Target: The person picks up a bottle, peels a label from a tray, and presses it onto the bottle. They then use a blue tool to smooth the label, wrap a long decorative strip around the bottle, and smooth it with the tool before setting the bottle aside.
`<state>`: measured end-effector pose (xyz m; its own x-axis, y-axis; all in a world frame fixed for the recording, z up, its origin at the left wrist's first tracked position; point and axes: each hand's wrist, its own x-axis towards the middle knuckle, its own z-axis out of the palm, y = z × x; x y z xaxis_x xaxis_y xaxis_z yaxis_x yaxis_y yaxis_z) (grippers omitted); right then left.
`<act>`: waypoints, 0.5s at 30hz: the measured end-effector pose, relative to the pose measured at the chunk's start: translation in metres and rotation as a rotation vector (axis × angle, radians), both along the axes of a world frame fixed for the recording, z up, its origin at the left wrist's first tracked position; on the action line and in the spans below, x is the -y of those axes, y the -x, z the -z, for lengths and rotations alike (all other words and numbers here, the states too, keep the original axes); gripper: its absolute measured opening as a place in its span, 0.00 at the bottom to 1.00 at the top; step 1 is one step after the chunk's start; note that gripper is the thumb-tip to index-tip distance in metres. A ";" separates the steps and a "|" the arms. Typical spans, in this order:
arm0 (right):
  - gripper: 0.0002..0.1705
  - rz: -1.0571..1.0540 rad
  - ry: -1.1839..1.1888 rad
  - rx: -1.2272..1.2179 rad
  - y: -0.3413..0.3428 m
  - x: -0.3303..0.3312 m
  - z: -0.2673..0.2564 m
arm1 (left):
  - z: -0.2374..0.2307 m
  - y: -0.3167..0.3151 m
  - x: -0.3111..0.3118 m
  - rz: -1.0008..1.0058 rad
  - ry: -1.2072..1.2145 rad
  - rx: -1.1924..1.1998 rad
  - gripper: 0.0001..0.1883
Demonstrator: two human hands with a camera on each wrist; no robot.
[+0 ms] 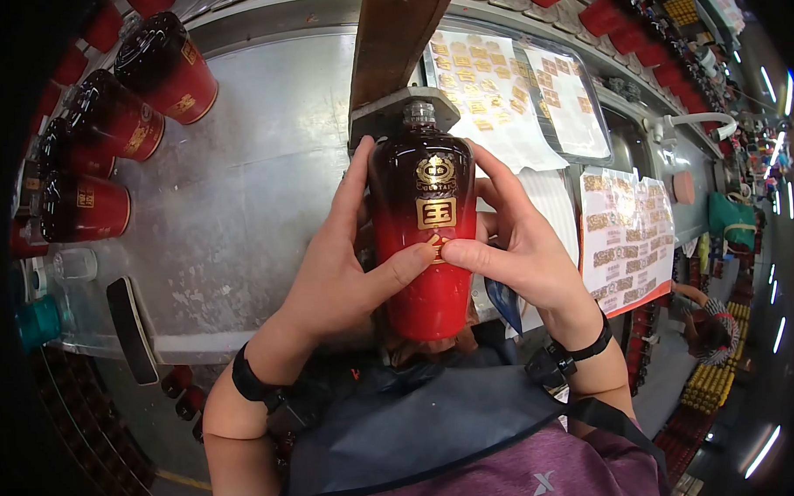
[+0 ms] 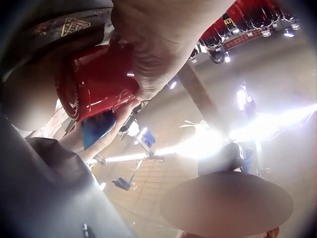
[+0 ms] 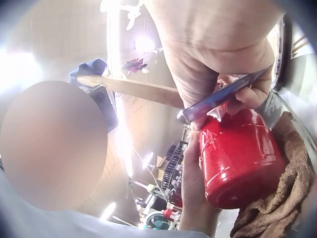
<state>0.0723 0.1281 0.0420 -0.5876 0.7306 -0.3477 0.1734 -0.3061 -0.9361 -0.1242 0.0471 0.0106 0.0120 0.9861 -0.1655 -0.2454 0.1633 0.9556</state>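
Observation:
A red liquor bottle with a dark shoulder and clear cap lies between both hands, its base towards the person. Gold emblems mark its front. The left hand grips its left side, thumb on the front. Along the other side, the right hand holds the bottle, its thumb pressing beside a small gold sticker. A flat blue tool is tucked in the right hand's curled fingers. The thumbs partly cover the sticker. A brown cloth lies under the bottle's base.
Gold sticker sheets lie behind the right hand, with another printed sheet to the right. Several red bottles stand at the left of the metal table. A brown post rises beyond the cap. A phone-like dark slab lies at the near edge.

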 end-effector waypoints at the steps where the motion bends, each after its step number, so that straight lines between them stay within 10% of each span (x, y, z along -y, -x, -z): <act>1: 0.56 -0.006 -0.007 0.006 -0.001 0.000 0.001 | 0.001 0.000 0.000 -0.001 0.011 0.011 0.56; 15: 0.54 -0.030 0.031 -0.030 -0.007 -0.001 0.000 | 0.005 -0.007 -0.002 -0.036 -0.048 -0.042 0.56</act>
<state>0.0790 0.1289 0.0417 -0.6195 0.7018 -0.3517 0.1544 -0.3303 -0.9312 -0.1171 0.0491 0.0059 -0.0292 0.9926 -0.1176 -0.2101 0.1089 0.9716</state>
